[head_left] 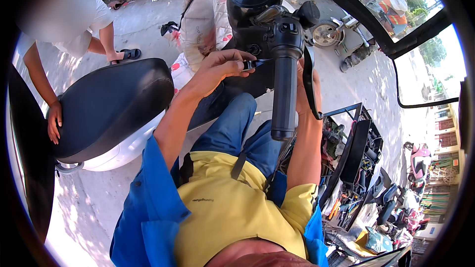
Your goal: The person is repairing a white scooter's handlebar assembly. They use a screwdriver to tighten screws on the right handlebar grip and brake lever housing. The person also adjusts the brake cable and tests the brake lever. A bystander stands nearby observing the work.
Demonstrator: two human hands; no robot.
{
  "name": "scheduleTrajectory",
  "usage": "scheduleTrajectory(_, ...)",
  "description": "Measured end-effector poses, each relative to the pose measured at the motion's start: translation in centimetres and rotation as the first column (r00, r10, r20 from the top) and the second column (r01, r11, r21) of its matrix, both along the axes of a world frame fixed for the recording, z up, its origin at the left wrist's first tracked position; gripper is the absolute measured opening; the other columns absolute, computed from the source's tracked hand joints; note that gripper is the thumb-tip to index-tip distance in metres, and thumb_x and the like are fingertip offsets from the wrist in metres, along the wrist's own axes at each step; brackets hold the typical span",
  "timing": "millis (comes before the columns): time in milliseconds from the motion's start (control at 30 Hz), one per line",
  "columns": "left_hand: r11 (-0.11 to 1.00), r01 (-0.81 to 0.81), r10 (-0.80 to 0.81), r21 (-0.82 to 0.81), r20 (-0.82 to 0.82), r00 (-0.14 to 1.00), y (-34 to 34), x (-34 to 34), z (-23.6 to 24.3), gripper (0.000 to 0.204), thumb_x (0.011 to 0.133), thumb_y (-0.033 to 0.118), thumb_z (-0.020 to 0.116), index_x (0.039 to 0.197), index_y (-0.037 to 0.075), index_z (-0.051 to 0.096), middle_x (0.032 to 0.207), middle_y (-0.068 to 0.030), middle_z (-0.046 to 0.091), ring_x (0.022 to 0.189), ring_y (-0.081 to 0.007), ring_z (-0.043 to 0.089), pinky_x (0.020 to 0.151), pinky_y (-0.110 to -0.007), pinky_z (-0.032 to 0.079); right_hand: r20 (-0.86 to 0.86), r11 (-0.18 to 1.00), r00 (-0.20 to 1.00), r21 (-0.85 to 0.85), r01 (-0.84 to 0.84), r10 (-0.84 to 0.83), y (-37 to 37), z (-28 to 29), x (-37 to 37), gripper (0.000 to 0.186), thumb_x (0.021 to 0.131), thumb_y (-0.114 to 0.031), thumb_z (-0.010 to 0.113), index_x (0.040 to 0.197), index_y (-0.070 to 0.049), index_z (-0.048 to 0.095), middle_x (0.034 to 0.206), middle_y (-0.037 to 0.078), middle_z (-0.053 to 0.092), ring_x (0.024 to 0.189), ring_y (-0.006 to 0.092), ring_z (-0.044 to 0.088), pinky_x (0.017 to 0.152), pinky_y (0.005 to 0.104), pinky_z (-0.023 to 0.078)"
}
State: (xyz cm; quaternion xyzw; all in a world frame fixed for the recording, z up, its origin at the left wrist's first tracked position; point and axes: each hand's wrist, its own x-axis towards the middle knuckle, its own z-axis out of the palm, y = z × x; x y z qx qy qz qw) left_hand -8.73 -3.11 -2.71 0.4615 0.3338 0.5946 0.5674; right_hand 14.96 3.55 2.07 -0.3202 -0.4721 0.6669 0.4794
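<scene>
In the head view, the thumb and fingers of my left hand [217, 70] were drawn together around a small, dark object with a silvery edge [249, 65], held just to the left of a black, ribbed handlebar grip [284, 99] on a scooter. My right hand [301, 90] was behind the grip and a black, curved brake lever [308, 76]; its fingers were mostly hidden, and I could not tell how far they were open or whether they had hold of anything. Above the grip sat a black plastic switch housing [288, 28]. At far left, another person's hand [54, 122] rested on a long, black, padded seat [116, 106]. A pale quilted cover with reddish marks [204, 17] hung beyond my left hand, while a black metal-framed box of tools [363, 138] stood to my right, near a pink scooter [420, 160] parked farther off.
</scene>
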Motion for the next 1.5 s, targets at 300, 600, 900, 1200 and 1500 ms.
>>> scheduleTrajectory(300,0.998,-0.016,0.025,0.065,-0.133,0.991,0.3,-0.4,-1.2,0.019,0.096,0.018,0.063,0.088,0.001,0.065,0.125,-0.007,0.064,0.106,-0.0121,0.056,0.095,-0.029,0.042,0.334,0.973,0.94,0.23,-0.006,-0.073,-3.0,-5.5,-2.9,0.034,0.102,-0.025,0.071,0.124,0.0,0.064,0.102,0.007,0.065,0.089,0.0149,0.063,0.074,0.0312,0.053)
scheduleTrajectory(600,0.906,-0.309,0.411,0.288,-0.427,0.806,0.5,1.5,-0.1,0.015,0.093,0.011,0.071,0.101,-0.001,0.069,0.111,-0.0051,0.065,0.091,-0.0145,0.059,0.082,-0.03,0.048,0.209,0.99,0.968,-0.007,-0.138,0.137,-2.9,-2.9,-2.0,0.021,0.101,-0.016,0.068,0.116,-0.002,0.062,0.099,0.002,0.067,0.084,0.0059,0.062,0.073,0.0228,0.051)
scheduleTrajectory(900,0.787,-0.36,0.617,0.502,-0.614,0.493,0.6,6.3,0.8,0.03,0.085,0.019,0.085,0.104,0.001,0.071,0.103,-0.0113,0.066,0.09,-0.0249,0.067,0.075,-0.037,0.054,0.392,0.912,0.883,0.399,0.091,-0.259,-1.3,-6.2,-1.5,0.031,0.088,-0.018,0.078,0.111,-0.001,0.066,0.094,0.017,0.072,0.082,0.0277,0.069,0.075,0.0372,0.053)
scheduleTrajectory(1200,0.673,-0.368,0.739,0.641,-0.593,0.318,1.8,8.4,-0.1,0.017,0.09,0.014,0.081,0.096,0.0,0.073,0.088,-0.0121,0.07,0.077,-0.0273,0.068,0.072,-0.038,0.054,0.561,0.925,0.791,0.38,0.013,-0.242,-2.5,-1.5,0.4,0.034,0.095,-0.021,0.072,0.116,0.005,0.066,0.098,0.023,0.075,0.092,0.0379,0.074,0.081,0.0417,0.057)
scheduleTrajectory(1500,0.74,-0.325,0.67,0.589,-0.689,0.278,0.7,9.9,2.7,0.014,0.094,0.012,0.076,0.1,0.0,0.074,0.093,-0.0116,0.071,0.079,-0.0233,0.071,0.074,-0.036,0.054,0.49,0.946,0.867,0.314,-0.08,-0.09,-0.6,-3.8,1.0,0.031,0.105,-0.024,0.06,0.113,0.006,0.066,0.086,0.019,0.072,0.077,0.0272,0.072,0.073,0.038,0.055)
